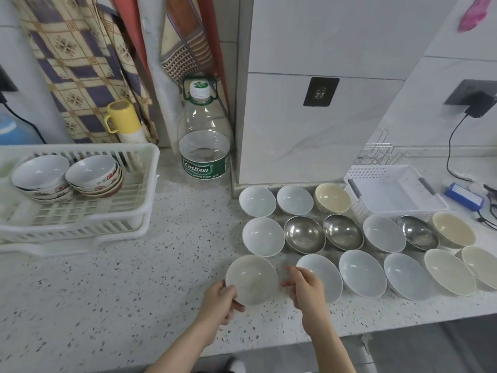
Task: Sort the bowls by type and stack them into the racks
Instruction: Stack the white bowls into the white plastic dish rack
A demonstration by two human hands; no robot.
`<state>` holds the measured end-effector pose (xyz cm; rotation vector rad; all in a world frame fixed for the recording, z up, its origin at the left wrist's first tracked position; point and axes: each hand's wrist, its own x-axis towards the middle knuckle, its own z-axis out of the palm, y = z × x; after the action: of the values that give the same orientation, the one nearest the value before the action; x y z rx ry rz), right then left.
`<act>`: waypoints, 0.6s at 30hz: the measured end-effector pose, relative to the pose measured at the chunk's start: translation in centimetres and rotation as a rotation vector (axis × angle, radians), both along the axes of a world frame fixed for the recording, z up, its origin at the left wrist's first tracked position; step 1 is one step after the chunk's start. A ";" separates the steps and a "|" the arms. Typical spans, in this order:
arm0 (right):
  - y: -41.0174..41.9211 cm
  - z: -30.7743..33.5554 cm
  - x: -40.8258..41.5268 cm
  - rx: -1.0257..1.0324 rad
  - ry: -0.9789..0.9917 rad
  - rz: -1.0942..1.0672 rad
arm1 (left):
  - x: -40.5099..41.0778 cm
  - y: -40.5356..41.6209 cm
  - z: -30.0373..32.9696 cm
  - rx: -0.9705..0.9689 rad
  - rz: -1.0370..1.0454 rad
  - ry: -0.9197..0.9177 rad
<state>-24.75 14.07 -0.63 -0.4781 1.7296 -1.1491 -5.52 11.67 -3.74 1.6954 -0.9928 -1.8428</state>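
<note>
My left hand (221, 302) grips the near rim of a cream bowl (252, 278), held tilted just above the speckled counter. Just right of that bowl, my right hand (305, 288) hovers with fingers apart, holding nothing, in front of a white bowl (322, 275). Several white, steel (304, 234) and cream bowls lie in rows to the right. A white dish rack (80, 211) at the left holds two stacks of patterned bowls (94, 176). A white basket (392, 192) stands at the back right.
A large water bottle (204, 135) and a yellow-capped flask (123, 122) stand at the back by hanging cloths. A wire rack (376, 154), a charger cable (454, 146) and a blue device (464, 196) lie at the far right. The counter's front edge (269, 345) runs below my hands.
</note>
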 end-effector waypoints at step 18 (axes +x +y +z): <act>-7.4 -2.8 3.1 0.161 0.087 -0.011 | 7.6 -2.4 1.7 -0.104 0.239 0.065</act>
<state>-21.66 6.71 -3.38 -0.4255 1.8850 -0.9994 2.12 9.24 -2.03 1.6064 -0.8071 -1.6529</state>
